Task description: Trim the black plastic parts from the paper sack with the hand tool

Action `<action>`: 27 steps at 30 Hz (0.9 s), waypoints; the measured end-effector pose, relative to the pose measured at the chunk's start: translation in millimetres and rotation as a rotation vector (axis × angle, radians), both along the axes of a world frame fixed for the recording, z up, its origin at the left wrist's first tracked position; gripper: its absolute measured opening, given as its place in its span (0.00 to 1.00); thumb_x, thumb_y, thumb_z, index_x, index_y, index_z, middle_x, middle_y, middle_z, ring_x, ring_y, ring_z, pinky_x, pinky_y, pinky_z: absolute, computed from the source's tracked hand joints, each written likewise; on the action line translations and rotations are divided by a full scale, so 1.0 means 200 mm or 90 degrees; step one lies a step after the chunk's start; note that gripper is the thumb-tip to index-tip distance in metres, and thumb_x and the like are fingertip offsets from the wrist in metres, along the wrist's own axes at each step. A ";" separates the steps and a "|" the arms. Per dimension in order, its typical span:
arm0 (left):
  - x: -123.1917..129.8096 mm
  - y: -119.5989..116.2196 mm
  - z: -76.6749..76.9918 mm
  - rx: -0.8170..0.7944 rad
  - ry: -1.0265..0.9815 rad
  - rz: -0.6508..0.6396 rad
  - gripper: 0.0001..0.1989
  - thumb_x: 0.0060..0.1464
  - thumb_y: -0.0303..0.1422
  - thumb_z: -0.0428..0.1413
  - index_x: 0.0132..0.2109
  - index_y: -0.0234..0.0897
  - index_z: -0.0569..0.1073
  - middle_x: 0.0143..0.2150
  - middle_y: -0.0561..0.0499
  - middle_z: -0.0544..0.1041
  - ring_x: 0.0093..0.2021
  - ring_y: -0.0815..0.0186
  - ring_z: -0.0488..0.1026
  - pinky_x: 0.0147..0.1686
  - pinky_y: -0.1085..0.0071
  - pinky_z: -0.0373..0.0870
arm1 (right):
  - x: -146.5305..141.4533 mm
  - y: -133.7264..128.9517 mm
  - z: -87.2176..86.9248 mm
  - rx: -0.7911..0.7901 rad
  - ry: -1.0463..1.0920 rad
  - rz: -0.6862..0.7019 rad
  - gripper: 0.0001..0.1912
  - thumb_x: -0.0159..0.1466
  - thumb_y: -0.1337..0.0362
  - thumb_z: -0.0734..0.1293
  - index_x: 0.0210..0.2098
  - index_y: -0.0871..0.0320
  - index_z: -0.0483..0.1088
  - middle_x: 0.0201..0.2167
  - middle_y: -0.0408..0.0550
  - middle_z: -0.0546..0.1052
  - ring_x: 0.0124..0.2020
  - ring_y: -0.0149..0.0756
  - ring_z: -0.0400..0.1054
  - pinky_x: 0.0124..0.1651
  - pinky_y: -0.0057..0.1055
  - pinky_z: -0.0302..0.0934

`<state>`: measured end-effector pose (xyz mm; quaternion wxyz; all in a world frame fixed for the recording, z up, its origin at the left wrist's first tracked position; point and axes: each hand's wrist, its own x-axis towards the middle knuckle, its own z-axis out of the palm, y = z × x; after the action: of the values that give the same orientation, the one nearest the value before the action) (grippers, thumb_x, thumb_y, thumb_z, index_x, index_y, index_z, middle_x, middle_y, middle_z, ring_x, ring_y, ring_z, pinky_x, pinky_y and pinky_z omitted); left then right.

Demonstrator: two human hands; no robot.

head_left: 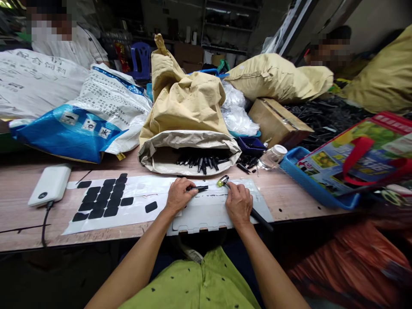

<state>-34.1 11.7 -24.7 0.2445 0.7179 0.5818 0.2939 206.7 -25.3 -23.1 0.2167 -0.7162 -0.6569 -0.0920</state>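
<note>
Worktop: a long, pale wood-grain table (291, 201); a flat grey-white board (193, 221) lies before the person, reaching the front edge.
Left hand: the left hand (178, 195) pinches a slim black pen-shaped piece (202, 188) over the board, its end pointing right.
Right hand: the right hand (240, 204) is closed around a black-handled hammer (262, 219), its head just beside the piece.
White sheet: a long white sheet (128, 217) left of the board carries black rounded squares (102, 195).
Far side: an open tan sack (189, 103) spills black pieces towards the board — a blue-and-white printed sack (96, 113) sits left of it, a brown cardboard box (273, 120) right.
Room: dark shelving (230, 29), a blue plastic chair (140, 60) and a white-shirted co-worker (67, 47) stand behind.
Edges: a white power bank (50, 184) bounds the left, a blue plastic basket (289, 167) the right.
Moving room: wood shows between board and basket — tighter towards the sack's mouth.
</note>
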 end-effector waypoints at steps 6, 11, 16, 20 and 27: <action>0.00 -0.06 0.11 -0.010 -0.045 -0.042 0.07 0.59 0.38 0.58 0.41 0.42 0.79 0.40 0.50 0.77 0.46 0.57 0.70 0.48 0.62 0.64 | 0.01 0.01 0.00 -0.018 -0.009 -0.001 0.16 0.70 0.67 0.62 0.54 0.53 0.74 0.41 0.50 0.72 0.42 0.42 0.60 0.41 0.36 0.47; 0.03 -0.42 0.26 -0.311 -0.260 -0.278 0.13 0.63 0.43 0.54 0.46 0.42 0.77 0.38 0.51 0.78 0.37 0.63 0.74 0.39 0.69 0.68 | 0.00 0.01 0.00 -0.021 -0.008 0.001 0.16 0.70 0.67 0.61 0.54 0.53 0.73 0.41 0.51 0.72 0.43 0.43 0.59 0.41 0.36 0.47; 0.10 -0.69 0.00 -0.483 -0.140 -0.262 0.11 0.59 0.41 0.55 0.42 0.39 0.76 0.32 0.52 0.78 0.34 0.62 0.74 0.33 0.70 0.66 | 0.01 0.01 -0.01 -0.022 0.000 0.003 0.16 0.70 0.68 0.61 0.55 0.54 0.72 0.41 0.52 0.72 0.43 0.43 0.60 0.41 0.35 0.48; 0.12 -0.73 -0.20 -0.444 0.032 -0.134 0.16 0.61 0.42 0.52 0.50 0.41 0.77 0.46 0.43 0.81 0.49 0.52 0.77 0.46 0.62 0.69 | 0.01 0.01 -0.01 -0.022 -0.003 -0.001 0.16 0.70 0.67 0.61 0.55 0.53 0.72 0.42 0.51 0.72 0.43 0.43 0.60 0.41 0.36 0.48; 0.18 -0.55 0.21 -0.403 -0.070 -0.308 0.15 0.59 0.45 0.55 0.41 0.41 0.82 0.32 0.50 0.81 0.32 0.61 0.75 0.31 0.69 0.65 | 0.00 0.01 -0.01 -0.022 0.006 -0.003 0.16 0.69 0.67 0.62 0.54 0.54 0.72 0.41 0.52 0.72 0.43 0.43 0.59 0.41 0.36 0.48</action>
<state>1.9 -98.8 18.3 0.5462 0.7067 0.4438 0.0720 207.1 -23.3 -24.9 0.2074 -0.7218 -0.6558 -0.0777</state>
